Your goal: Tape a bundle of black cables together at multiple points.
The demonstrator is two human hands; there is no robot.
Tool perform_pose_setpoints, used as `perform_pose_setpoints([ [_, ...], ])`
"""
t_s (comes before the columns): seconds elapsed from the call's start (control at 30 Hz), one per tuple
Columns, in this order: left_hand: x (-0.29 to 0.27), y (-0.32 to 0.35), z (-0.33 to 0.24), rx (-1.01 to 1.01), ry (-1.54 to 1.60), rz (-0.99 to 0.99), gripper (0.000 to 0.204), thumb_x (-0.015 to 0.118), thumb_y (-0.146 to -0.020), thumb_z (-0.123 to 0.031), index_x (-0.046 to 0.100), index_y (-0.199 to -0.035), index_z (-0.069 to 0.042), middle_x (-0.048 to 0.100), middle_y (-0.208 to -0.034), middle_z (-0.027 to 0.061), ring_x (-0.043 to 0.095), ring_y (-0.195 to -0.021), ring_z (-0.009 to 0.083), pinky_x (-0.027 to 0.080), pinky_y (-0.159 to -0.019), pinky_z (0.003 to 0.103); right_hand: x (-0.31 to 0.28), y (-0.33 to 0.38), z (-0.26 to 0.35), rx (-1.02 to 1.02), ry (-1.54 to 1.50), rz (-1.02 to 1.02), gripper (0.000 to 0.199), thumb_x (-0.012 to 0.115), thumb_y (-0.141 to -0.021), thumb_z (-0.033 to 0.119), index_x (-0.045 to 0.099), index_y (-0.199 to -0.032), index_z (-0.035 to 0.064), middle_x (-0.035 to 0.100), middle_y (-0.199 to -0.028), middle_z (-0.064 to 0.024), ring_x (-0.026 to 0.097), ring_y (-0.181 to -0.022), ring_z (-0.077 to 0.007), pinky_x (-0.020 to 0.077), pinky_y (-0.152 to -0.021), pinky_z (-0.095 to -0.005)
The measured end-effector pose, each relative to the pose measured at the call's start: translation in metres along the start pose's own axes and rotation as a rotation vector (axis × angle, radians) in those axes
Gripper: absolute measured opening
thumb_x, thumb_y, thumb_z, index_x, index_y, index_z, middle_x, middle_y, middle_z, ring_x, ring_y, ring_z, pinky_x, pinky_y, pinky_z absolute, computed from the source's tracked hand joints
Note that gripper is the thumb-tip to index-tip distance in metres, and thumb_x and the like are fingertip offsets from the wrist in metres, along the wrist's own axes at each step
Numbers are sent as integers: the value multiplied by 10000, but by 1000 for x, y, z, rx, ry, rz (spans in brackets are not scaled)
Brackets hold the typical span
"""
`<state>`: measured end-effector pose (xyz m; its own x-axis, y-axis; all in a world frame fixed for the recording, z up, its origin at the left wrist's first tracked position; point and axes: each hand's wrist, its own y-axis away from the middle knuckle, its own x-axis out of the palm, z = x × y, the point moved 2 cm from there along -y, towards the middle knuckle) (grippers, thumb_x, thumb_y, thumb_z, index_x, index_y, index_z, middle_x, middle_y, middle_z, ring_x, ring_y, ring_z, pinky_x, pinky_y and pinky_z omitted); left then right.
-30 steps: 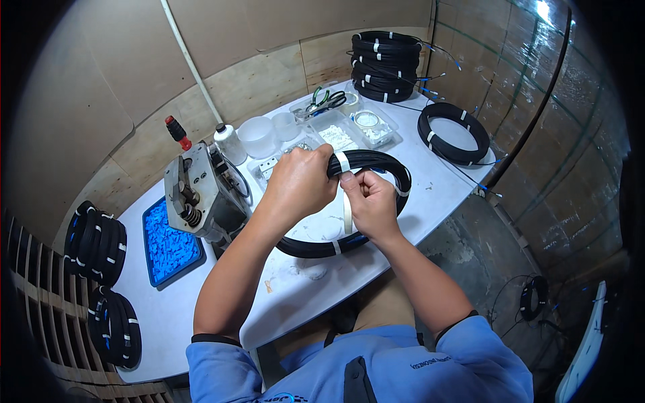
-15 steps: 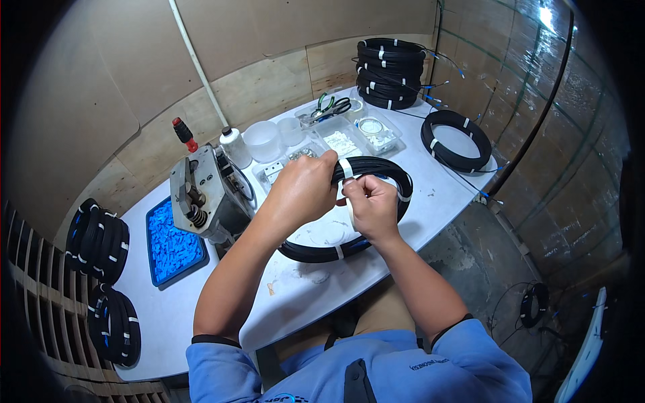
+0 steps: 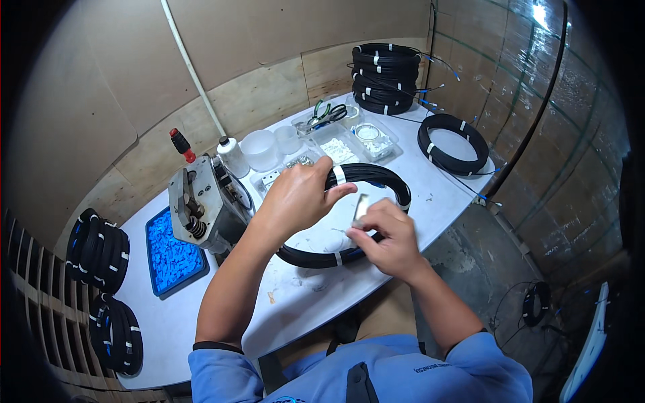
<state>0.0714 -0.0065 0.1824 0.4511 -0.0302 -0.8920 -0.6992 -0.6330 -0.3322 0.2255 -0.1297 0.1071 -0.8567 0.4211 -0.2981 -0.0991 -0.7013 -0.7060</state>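
A coil of black cable (image 3: 376, 172) is tilted up above the white table, its lower part close to the tabletop. My left hand (image 3: 300, 195) grips its upper left side, fingers wrapped round the bundle and thumb stretched to the right. Beside that thumb, a white tape band (image 3: 338, 175) circles the cable. More white bands mark the coil's right and lower sides. Within the ring, towards its right, my right hand (image 3: 390, 235) pinches what looks like a small roll of white tape (image 3: 361, 207), slightly blurred and partly covered by the fingers.
A metal machine (image 3: 205, 195) stands left, beside a blue tray (image 3: 201, 272) of small blue pieces. Behind are a white bottle (image 3: 230, 154), clear tubs (image 3: 260, 149) and scissors (image 3: 330, 115). Finished coils (image 3: 384, 80) are stacked at the back right; another coil (image 3: 451, 161) lies nearer.
My right hand has moved away from the band, down and right, with the tape roll. My left thumb has come off the band area and now sticks out; the coil has barely moved.
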Motion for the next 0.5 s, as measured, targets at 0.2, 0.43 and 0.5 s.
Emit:
perform_pose_setpoints([
  [0.2, 1, -2, 18, 55, 224, -68, 710, 724, -840, -628, 669, -1260, -59, 747, -1017, 225, 721, -951, 406, 558, -863, 472, -45, -15, 35, -243, -124, -144, 379, 869, -801, -38, 709, -1129, 62, 565, -1105, -103, 634, -918, -140, 565, -791, -266],
  [0.43, 16, -3, -5, 77, 91, -217, 636, 715, -832, -608, 738, -1145, -55, 746, -882, 193, 737, -796, 383, 576, -700, 472, -15, -29, 26, 19, -729, -100, 1168, 798, -805, -144, 76, -1679, 140, 596, -1153, -131, 683, -1022, -199, 617, -905, -358],
  [0.5, 13, 0, -6, 58, 71, -227, 612, 712, -834, -587, 737, -1125, -50, 741, -861, 198, 734, -777, 388, 574, -684, 476, -15, -33, 27, 85, -743, -63, 1102, 788, -825, -115, 110, -1667, 97, 635, -1128, -138, 701, -992, -203, 619, -892, -356],
])
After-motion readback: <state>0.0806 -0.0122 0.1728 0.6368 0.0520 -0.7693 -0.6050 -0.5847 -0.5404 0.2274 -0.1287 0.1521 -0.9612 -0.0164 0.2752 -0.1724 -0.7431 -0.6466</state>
